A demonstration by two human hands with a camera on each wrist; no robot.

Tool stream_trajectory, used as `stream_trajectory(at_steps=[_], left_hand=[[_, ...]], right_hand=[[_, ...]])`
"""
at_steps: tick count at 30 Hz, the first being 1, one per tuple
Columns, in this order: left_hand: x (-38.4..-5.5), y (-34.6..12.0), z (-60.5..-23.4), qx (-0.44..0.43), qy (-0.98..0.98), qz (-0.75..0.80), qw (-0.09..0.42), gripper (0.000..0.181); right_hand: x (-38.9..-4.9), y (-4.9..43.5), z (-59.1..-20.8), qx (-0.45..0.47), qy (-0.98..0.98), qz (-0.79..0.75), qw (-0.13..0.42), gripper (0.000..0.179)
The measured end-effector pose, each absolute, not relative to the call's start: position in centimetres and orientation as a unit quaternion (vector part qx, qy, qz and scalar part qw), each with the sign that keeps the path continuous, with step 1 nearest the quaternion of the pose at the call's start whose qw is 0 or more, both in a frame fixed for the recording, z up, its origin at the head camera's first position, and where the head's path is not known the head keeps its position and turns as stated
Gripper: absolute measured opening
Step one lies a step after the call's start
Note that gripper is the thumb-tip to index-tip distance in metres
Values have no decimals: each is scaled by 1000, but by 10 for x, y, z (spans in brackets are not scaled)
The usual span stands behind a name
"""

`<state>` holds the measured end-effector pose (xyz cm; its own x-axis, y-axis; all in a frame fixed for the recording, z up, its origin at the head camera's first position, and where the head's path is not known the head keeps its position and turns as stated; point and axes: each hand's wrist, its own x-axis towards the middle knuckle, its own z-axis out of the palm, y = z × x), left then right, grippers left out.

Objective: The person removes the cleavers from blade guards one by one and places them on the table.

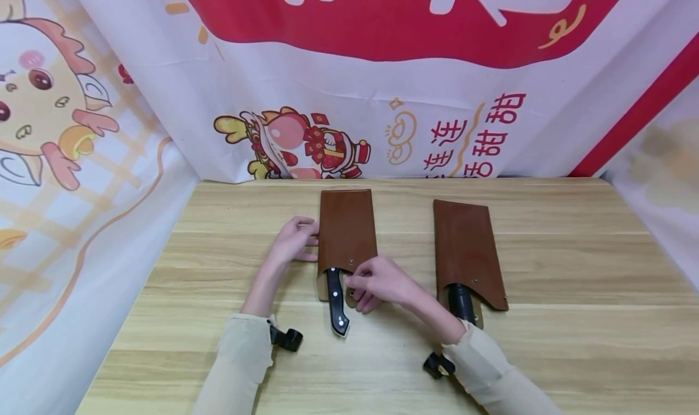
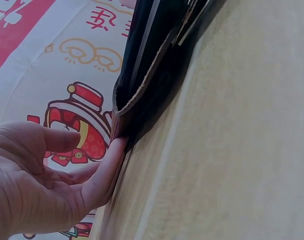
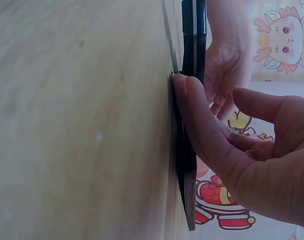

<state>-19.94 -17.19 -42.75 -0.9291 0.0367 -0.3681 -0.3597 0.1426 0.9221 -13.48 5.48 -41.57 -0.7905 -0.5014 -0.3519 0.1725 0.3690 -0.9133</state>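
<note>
In the head view, a brown leather knife sheath [image 1: 347, 227] lies flat on the table, with a black riveted knife handle [image 1: 335, 303] sticking out of its near end. My left hand [image 1: 295, 239] is at the sheath's left edge; in the left wrist view its fingertips [image 2: 117, 147] touch that edge, thumb apart. Beside the handle, my right hand [image 1: 384, 281] reaches the small snap strap [image 1: 352, 298] at the sheath's mouth. The right wrist view shows straight right fingers [image 3: 196, 115] at the strap, the thumb standing away from them. The blade is hidden inside the sheath.
A second brown sheath [image 1: 466, 245] with a black handle [image 1: 461, 303] lies to the right, partly behind my right forearm. The wood-grain table [image 1: 573, 269] ends at a printed cloth backdrop [image 1: 382, 81]. Black wrist cameras [image 1: 286, 339] sit on both sleeves.
</note>
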Motion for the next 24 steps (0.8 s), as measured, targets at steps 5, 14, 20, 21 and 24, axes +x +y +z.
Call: stream_trajectory(at_steps=[5,14,20,21,24], left_hand=[[-199,-171,-428,-109,739,648,150,50],[-197,-169,-426,-116,735,652,145,48],[-197,-168,-425,-117,736,650,147,48],[-197,-168,-425,-117,736,650,148,49],[-197,-169,-426,-117,736,650,148,50]], right_hand=[[-134,55,-415,-118,772,-542,309,24],[-132,54,-414,-118,767,-541,325,24],[-130,54,-413,-120,756,-548,336,22],[-130,53,-413,-120,754,-550,339,22],[-129,52,-414,-121,748,-555,344,21]])
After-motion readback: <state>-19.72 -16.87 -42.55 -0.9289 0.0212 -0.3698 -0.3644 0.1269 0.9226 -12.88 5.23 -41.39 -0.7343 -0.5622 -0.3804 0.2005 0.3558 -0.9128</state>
